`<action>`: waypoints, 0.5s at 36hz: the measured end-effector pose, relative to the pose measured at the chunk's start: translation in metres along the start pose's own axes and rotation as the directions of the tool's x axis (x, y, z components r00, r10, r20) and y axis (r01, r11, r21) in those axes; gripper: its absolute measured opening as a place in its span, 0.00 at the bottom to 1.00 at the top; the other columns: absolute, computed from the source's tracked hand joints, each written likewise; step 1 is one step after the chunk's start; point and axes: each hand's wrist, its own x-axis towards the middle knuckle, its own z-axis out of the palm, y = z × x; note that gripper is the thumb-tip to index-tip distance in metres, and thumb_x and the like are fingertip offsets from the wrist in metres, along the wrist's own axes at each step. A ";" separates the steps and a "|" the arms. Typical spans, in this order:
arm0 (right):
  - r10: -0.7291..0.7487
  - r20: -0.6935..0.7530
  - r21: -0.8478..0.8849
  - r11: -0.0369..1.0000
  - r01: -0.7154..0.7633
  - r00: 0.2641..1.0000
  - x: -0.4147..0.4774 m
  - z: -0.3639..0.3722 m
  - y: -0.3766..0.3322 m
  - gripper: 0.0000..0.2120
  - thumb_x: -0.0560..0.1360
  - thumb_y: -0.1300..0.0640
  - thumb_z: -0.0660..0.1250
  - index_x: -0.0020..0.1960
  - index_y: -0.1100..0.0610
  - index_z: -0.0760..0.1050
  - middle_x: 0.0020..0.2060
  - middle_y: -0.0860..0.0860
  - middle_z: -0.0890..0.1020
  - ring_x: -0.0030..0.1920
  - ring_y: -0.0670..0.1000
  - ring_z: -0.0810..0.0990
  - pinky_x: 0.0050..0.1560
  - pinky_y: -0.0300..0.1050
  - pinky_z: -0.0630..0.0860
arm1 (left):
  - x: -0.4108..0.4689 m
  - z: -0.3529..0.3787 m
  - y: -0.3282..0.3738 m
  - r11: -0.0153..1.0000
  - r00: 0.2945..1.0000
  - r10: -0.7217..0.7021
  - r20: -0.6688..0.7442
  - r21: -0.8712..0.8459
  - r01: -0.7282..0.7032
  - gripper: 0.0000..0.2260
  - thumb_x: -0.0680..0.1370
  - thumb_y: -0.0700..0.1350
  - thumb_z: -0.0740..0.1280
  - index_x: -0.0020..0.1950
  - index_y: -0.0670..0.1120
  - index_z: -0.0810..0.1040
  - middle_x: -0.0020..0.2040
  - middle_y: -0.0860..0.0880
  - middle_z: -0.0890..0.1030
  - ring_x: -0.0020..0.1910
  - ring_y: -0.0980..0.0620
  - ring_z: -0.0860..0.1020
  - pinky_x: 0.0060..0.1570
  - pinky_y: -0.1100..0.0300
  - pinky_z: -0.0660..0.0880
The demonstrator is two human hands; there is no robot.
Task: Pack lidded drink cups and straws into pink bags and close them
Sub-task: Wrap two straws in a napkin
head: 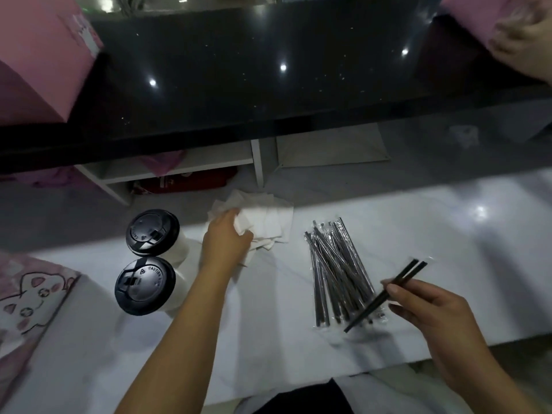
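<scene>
Step in hand: gathering the extras for one bag, by the look of it; straws picked, napkins being taken, cups not yet packed
Left hand: left hand (227,240) at frame centre, fingers curled into the stack of white napkins (268,225), gripping a few
Right hand: right hand (430,312) at lower right, thumb and fingers pinching two straws (400,282), black, in clear wrap, lifted off the table and angled toward upper right
Hands: well apart, each holding its own item
Straw pile: straw pile (334,264) lies loose on the white table (418,228), between the two hands, just right of the napkins
Cups: two cups (152,231), white with black lids on, stand touching each other at left of centre, just beside the left forearm
Bags: a pink bag (27,294) with a cartoon face lies at lower left, its mouth out of frame, contents cannot be told; a second pink bag (38,55) sits on the black counter (239,70) at upper left, inside hidden
Upper right: another person's hand (525,40) rests on something pink, blurred
Next move calls for: bringing napkins and straws to the lower-left bag, then lifting each cup upright so the lids stay seated
</scene>
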 end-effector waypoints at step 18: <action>-0.052 0.039 -0.037 0.998 0.054 0.998 0.007 0.007 -0.023 0.10 0.65 0.55 0.74 0.45 0.52 0.88 0.46 0.52 0.88 0.49 0.49 0.85 0.53 0.45 0.82 | -0.027 -0.023 0.030 0.977 0.954 -0.011 -0.300 -0.208 -0.054 0.11 0.81 0.42 0.65 0.61 0.44 0.83 0.58 0.49 0.83 0.58 0.47 0.78 0.55 0.58 0.71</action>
